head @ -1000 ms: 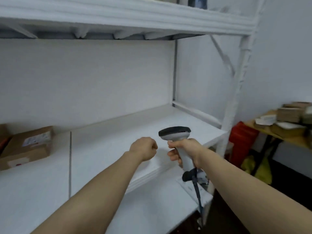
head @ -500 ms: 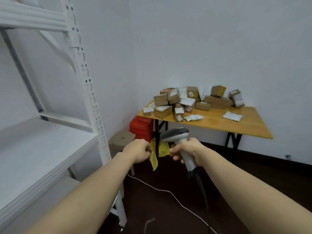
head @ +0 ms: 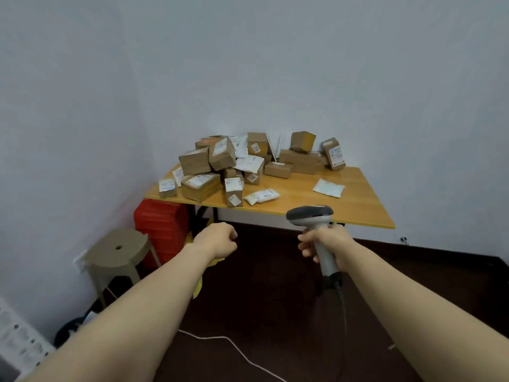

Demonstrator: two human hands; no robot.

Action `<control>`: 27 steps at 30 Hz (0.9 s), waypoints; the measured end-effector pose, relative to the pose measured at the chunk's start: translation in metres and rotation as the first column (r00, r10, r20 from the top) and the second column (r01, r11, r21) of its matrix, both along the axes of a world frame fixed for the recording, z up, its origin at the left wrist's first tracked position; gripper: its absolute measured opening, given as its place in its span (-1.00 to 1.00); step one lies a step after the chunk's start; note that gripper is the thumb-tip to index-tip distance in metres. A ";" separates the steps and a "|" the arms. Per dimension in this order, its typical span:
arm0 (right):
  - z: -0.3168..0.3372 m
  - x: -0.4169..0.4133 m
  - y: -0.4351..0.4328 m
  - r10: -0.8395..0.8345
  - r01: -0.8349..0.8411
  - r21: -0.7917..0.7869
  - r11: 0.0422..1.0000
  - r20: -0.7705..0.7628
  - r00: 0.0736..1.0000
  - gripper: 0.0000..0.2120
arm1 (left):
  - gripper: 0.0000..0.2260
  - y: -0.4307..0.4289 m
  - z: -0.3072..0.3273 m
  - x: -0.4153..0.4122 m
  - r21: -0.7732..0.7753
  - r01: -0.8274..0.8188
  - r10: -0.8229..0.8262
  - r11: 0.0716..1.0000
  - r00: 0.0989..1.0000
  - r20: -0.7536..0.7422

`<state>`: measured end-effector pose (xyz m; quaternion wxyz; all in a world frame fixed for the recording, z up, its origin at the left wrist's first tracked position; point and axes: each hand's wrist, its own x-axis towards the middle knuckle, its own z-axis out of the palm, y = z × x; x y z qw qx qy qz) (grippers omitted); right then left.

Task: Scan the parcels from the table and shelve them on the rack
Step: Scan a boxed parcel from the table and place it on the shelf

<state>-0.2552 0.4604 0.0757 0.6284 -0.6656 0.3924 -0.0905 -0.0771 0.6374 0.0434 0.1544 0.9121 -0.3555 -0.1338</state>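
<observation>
Ahead on the wooden counter (head: 358, 194), brown cardboard parcels (head: 220, 158) lie heaped. Nearer, the right grip (head: 333, 241) clamps a grey handheld scanner (head: 308, 215); the left grip (head: 217, 241) is curled together, empty.

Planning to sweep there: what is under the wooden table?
Under the table, at its left end: a red box, black legs, something yellow. The left hand covers part.

Rack (head: 19, 343) cut off at left edge; parcel labels (head: 336, 154) too small to read.
</observation>
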 end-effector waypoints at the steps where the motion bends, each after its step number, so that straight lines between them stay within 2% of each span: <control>1: -0.002 0.012 -0.011 -0.003 0.003 0.006 1.000 0.003 1.000 -0.86 | -0.65 -0.011 -0.003 0.014 0.004 -0.011 0.011 1.000 1.000 -0.006; 12: -0.037 0.155 -0.109 0.039 -0.036 0.139 0.990 -0.022 0.999 -0.93 | -0.58 -0.100 -0.040 0.135 0.092 -0.150 0.154 0.984 0.987 -0.037; 20: -0.070 0.296 -0.201 0.189 -0.183 0.144 0.973 -0.030 0.982 -0.90 | -0.63 -0.180 -0.070 0.233 0.104 -0.379 0.389 0.919 0.917 -0.089; 25: -0.099 0.360 -0.257 0.287 -0.265 0.206 0.942 -0.085 0.954 -0.81 | -0.51 -0.247 -0.099 0.288 0.077 -0.520 0.525 0.851 0.843 -0.118; 27: -0.112 0.381 -0.273 0.301 -0.274 0.241 0.931 -0.084 0.950 -0.82 | -0.35 -0.271 -0.114 0.308 0.078 -0.558 0.563 0.826 0.814 -0.144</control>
